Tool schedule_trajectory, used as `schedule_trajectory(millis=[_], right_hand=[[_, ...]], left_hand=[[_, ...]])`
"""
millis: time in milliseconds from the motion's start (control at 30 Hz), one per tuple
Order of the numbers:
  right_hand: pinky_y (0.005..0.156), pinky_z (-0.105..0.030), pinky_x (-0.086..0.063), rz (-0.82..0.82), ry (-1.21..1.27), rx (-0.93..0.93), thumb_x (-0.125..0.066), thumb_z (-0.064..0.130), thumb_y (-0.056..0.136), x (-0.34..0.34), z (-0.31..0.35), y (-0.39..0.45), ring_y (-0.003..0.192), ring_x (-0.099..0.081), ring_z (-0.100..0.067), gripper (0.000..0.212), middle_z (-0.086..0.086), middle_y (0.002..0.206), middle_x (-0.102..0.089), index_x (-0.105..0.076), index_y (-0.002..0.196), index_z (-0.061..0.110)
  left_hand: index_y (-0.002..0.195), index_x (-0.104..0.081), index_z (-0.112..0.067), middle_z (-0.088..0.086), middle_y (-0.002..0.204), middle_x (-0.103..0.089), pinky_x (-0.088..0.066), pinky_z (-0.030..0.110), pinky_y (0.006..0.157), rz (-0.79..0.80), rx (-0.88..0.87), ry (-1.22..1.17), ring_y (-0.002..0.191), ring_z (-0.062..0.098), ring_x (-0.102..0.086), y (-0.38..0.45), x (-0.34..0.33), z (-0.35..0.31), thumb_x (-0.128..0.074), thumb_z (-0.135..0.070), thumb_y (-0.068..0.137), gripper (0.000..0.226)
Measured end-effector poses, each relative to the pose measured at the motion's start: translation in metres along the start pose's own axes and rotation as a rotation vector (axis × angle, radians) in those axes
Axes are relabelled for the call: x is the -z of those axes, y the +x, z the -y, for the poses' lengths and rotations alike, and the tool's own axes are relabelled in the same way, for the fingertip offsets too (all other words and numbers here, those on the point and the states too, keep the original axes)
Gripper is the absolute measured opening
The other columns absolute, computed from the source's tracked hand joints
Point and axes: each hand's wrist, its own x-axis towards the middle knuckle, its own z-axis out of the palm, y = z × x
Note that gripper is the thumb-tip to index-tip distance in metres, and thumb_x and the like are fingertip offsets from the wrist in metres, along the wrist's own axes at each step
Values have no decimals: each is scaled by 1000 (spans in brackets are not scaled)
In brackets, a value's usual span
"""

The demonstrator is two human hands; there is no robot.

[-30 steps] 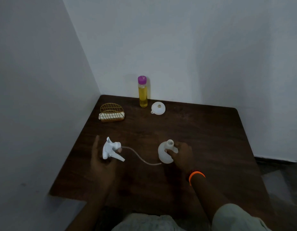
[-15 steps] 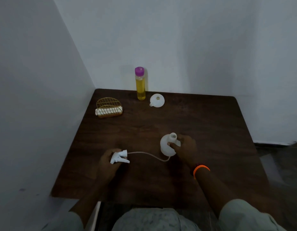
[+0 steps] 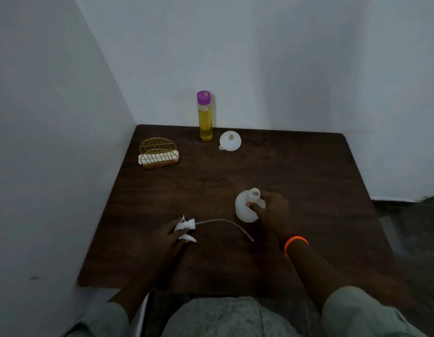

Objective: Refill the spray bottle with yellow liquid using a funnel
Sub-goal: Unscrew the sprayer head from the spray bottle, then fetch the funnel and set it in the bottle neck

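Observation:
The white spray bottle (image 3: 244, 207) stands upright on the dark wooden table (image 3: 296, 171), its neck uncapped. My right hand (image 3: 272, 211) grips its side. The white trigger head (image 3: 185, 228) lies on the table at the front left, its thin dip tube (image 3: 225, 222) curving rightward. My left hand (image 3: 167, 235) rests on the trigger head, fingers around it. A tall clear bottle of yellow liquid (image 3: 205, 117) with a purple cap stands at the back edge. Beside it, a white funnel (image 3: 230, 140) lies wide end down.
A gold wire holder (image 3: 158, 153) with white napkins sits at the back left. White walls close in the table's left and back sides. An orange band circles my right wrist (image 3: 296, 242).
My left hand has lowered the trigger head from a raised position down onto the table. The dip tube now lies flat, its end pulled away from the bottle. My right hand stays put.

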Motion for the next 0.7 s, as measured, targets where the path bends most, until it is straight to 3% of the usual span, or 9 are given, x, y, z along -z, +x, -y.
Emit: schedule_trajectory(millis=[67, 133, 200, 300, 433, 567, 700], right_hand=[[80, -24, -44, 6, 17, -12, -62, 74, 69, -1, 1, -1, 105, -61, -12, 75, 4, 115, -68, -67, 123, 23], [86, -28, -46, 6, 27, -20, -57, 78, 65, -4, 1, -1, 110, -60, -14, 80, 4, 119, -67, -66, 125, 24], [85, -27, -45, 12, 15, -8, -65, 69, 72, -2, 6, -4, 110, -61, -15, 70, 3, 119, -68, -66, 125, 23], [85, -25, -42, 11, 38, 5, -73, 50, 82, 0, 11, -7, 111, -61, -14, 54, 2, 122, -68, -65, 127, 21], [99, -31, -44, -21, 73, 36, -79, 38, 81, 0, 16, -12, 126, -56, -20, 62, -1, 136, -62, -58, 137, 19], [113, -33, -34, -7, 33, 41, -86, 25, 75, 5, 21, -14, 140, -44, -24, 93, -7, 153, -46, -37, 153, 12], [109, -28, -35, 63, -41, 37, -79, 17, 79, 9, 9, -7, 140, -45, -24, 85, -3, 152, -46, -37, 152, 16]], left_hand=[[128, -53, -36, 5, 133, -61, -37, 18, 104, -29, 8, 13, 118, 13, -56, 1, -1, -9, -49, -56, 95, 39], [129, -51, -41, 6, 126, -62, -33, 12, 106, -28, -20, 4, 115, 14, -58, 2, -2, -16, -49, -55, 95, 36], [130, -50, -41, 7, 124, -62, -44, 23, 102, -20, -31, 56, 111, 19, -63, 2, -4, -12, -44, -58, 97, 37], [125, -62, -26, 11, 129, -62, -54, 39, 92, 41, 11, 136, 111, 26, -64, 2, -8, -5, -48, -60, 93, 49], [129, -59, -25, 11, 133, -59, -54, 45, 94, 63, -13, 201, 115, 27, -62, 2, -10, 1, -44, -63, 95, 53], [124, -63, -28, -1, 137, -53, -52, 38, 94, 33, 11, 198, 117, 16, -57, 4, -3, -10, -63, -59, 86, 49], [116, -69, -29, -4, 126, -59, -49, 26, 88, -44, 41, 193, 109, 9, -57, 9, 2, -27, -61, -59, 88, 42]])
